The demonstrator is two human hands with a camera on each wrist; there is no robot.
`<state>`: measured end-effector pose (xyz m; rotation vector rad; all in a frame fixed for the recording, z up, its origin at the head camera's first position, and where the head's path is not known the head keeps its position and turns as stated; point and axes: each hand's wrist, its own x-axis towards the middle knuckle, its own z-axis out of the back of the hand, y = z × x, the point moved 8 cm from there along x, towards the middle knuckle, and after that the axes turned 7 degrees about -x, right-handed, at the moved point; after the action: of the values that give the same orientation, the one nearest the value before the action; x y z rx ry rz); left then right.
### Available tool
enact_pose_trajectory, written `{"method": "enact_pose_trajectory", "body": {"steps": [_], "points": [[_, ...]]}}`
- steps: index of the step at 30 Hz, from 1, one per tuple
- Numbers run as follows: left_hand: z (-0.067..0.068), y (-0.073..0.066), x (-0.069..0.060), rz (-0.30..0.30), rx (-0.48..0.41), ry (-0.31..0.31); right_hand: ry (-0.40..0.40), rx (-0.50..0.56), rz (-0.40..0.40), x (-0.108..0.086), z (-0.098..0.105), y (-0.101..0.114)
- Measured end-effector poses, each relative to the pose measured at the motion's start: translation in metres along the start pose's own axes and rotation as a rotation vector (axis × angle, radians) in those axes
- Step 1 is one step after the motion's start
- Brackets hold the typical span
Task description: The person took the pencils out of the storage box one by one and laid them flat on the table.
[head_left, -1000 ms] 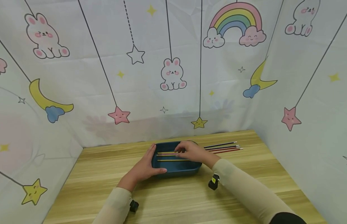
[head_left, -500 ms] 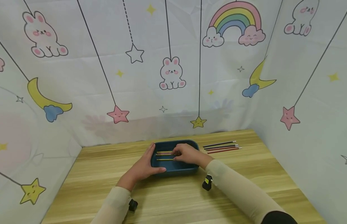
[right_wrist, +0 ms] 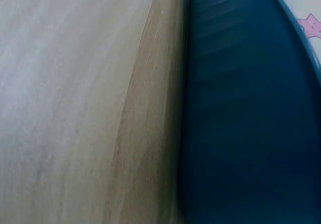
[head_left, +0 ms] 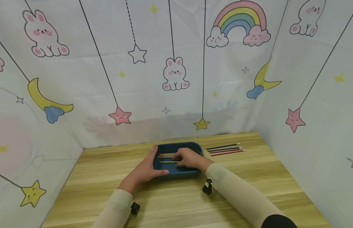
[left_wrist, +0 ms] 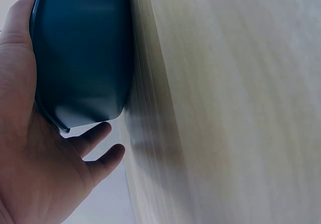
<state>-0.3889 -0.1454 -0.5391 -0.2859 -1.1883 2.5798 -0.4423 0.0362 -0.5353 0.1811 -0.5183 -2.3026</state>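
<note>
A dark blue tray (head_left: pixel 179 174) with raised walls stands on the wooden table, and several pencils (head_left: pixel 166 155) lie lengthwise in it. One yellow pencil (head_left: pixel 167 162) lies apart, closer to the near wall. My left hand (head_left: pixel 145 171) holds the tray's left end, thumb over the near rim, fingers at the far corner; its palm and two fingers show in the left wrist view. Inside the tray, my right hand (head_left: pixel 189 157) reaches down over the pencils with bent fingers. Its fingertips cover the pencils' middle, so whether it pinches one is hidden. The right wrist view shows only the tray's outer wall (right_wrist: pixel 251 108) and table.
Right of the tray, several dark and red pencils (head_left: pixel 226 149) with white ends lie side by side on the table (head_left: pixel 176 205). A white cloth (head_left: pixel 145 95) printed with rabbits and stars hangs behind the table and at both sides.
My right hand has moved slightly left and lower into the tray, toward the near yellow pencil. The left hand keeps its place on the tray.
</note>
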Motion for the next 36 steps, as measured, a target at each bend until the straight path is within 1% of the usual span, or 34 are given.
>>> {"method": "enact_pose_trajectory", "body": {"steps": [6, 15, 24, 32, 36], "points": [[0.0005, -0.0005, 0.0007, -0.003, 0.004, 0.003, 0.009, -0.005, 0.009, 0.002, -0.0025, -0.0018], [-0.001, 0.0042, 0.002, -0.001, 0.0, 0.002, 0.044, -0.013, 0.03, 0.001, -0.0036, 0.0011], [-0.0007, 0.0031, 0.0021, -0.001, -0.004, -0.001, 0.043, -0.047, 0.079, 0.0021, -0.0042, 0.0002], [-0.0006, 0.0026, 0.0017, -0.006, -0.004, 0.001, 0.045, 0.0, 0.08, 0.0004, -0.0019, 0.0021], [-0.001, 0.0018, 0.0014, -0.002, -0.004, 0.0, 0.045, 0.003, 0.077, -0.0004, -0.0025, 0.0023]]}}
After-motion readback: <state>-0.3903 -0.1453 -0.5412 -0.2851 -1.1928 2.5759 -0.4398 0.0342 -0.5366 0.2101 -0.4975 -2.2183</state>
